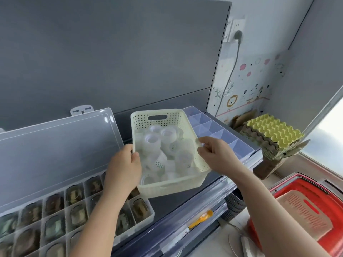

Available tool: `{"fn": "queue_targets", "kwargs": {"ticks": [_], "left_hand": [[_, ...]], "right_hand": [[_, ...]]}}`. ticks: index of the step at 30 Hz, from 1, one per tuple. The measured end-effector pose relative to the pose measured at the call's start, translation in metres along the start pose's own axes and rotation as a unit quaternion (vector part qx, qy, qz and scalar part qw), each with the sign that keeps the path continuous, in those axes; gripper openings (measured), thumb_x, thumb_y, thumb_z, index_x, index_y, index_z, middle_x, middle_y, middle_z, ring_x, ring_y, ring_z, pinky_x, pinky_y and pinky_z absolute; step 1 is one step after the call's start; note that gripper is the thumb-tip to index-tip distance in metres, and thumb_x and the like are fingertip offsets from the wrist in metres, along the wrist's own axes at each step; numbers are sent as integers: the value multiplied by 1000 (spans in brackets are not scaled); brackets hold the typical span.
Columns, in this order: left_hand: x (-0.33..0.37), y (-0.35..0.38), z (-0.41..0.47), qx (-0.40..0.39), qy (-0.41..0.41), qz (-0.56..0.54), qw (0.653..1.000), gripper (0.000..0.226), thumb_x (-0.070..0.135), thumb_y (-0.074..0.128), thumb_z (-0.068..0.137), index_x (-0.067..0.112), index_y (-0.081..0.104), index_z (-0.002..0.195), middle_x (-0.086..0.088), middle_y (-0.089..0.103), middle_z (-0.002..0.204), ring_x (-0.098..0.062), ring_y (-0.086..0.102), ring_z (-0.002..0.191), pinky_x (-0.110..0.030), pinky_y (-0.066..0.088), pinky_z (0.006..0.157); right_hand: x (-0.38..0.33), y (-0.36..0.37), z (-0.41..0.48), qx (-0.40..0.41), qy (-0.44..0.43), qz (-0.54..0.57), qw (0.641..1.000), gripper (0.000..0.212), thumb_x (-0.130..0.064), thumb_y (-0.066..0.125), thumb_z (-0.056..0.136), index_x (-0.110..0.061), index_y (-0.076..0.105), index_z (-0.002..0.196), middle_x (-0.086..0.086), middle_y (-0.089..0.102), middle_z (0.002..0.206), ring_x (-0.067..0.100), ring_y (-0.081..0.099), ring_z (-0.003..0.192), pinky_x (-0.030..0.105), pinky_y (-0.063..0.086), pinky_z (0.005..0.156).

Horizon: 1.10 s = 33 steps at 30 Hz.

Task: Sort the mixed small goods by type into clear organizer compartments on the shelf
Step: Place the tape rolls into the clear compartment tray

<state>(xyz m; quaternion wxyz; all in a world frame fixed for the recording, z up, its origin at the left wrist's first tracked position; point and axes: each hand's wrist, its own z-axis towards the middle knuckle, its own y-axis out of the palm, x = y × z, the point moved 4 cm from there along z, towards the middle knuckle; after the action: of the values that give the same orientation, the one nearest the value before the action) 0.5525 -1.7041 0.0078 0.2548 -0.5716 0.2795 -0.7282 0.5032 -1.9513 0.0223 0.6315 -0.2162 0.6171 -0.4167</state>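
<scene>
Gripping cream perforated basket (pixel 163 117) by both long rims: left hand (pixel 123 167) curled over the left rim, right hand (pixel 215 154) pinching the right rim. Tilted, over the grey shelf (pixel 167 204), between two clear organizers; contact with the shelf not clear. Packed with rolls of clear tape (pixel 154 143), jumbled.

To the left: filled organizer (pixel 151 213), lid (pixel 55 145) propped open against the back panel (pixel 111 52), compartments holding dark brownish items, too blurred to name; part of its right end hidden under left hand and forearm.

To the right: empty divided organizer (pixel 228 138), left edge hidden behind the basket wall.

Orange label (pixel 201 218) on the shelf's front price strip.

Further right: stack of egg trays (pixel 272 132), top one yellow.

Lower right: red shopping basket (pixel 332 206) with a salmon perforated basket (pixel 304 214) inside.

Upper right: wall socket with grey plug (pixel 238 35), cable (pixel 230 76) hanging down.
</scene>
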Motion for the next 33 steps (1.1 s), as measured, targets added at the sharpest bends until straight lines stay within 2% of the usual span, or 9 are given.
{"fn": "queue_targets", "kwargs": {"ticks": [5,9,13,17,21,25,27,29,33], "left_hand": [[7,17,-8,41,-54,20,997,17,22,40,99,18,55,93,-1,58,75,-18,55,63,-31,40,50],[15,34,-18,69,-98,37,992,14,24,40,100,25,53,94,4,59,78,-12,57,65,-27,39,50],[15,50,-27,87,-136,49,986,14,22,40,99,21,54,99,4,59,81,-13,56,69,-29,38,53],[11,54,-35,97,-161,100,977,18,20,39,99,16,56,104,6,56,81,-11,55,70,-30,39,55],[7,50,-35,106,-173,156,967,21,19,37,100,14,54,109,9,52,83,-11,52,71,-27,36,54],[4,40,-25,91,-187,234,950,19,22,38,98,15,54,106,7,51,78,-8,49,64,-24,30,48],[8,34,-17,99,-165,275,942,25,26,44,96,20,51,119,4,54,93,-13,55,77,-24,36,53],[16,32,-7,116,-102,290,945,35,28,53,93,25,52,128,3,51,105,-16,53,95,-25,41,62],[25,40,12,74,-1,262,962,29,24,63,89,27,67,117,8,54,110,-13,47,106,-27,46,81]], "right_hand": [[21,7,24,-56,-45,-14,997,28,-16,47,91,-13,59,116,-10,41,58,8,40,54,24,30,50],[33,6,38,-107,-77,-39,991,24,-16,46,90,-6,59,109,1,50,70,21,49,66,31,37,57],[41,8,45,-142,-116,-77,980,22,-16,44,91,-5,56,107,7,59,78,29,56,75,33,40,58],[43,17,43,-142,-170,-122,967,10,-18,42,91,-10,45,85,4,51,72,28,49,68,30,31,51],[39,30,51,-152,-190,-109,964,13,-19,43,91,-7,49,93,6,57,78,27,48,68,32,39,56],[34,37,63,-121,-193,-149,962,19,-30,49,90,-12,44,85,0,51,69,25,49,66,29,34,52],[27,34,72,-73,-206,-175,960,31,-45,50,90,-14,51,88,-1,55,77,22,52,74,28,37,55],[11,33,82,-38,-239,-167,956,34,-49,52,90,-17,57,102,-2,59,93,20,52,92,28,39,59],[-20,51,94,-100,-315,-89,940,33,-37,58,91,-27,59,123,-1,56,109,20,49,107,33,48,73]]}}
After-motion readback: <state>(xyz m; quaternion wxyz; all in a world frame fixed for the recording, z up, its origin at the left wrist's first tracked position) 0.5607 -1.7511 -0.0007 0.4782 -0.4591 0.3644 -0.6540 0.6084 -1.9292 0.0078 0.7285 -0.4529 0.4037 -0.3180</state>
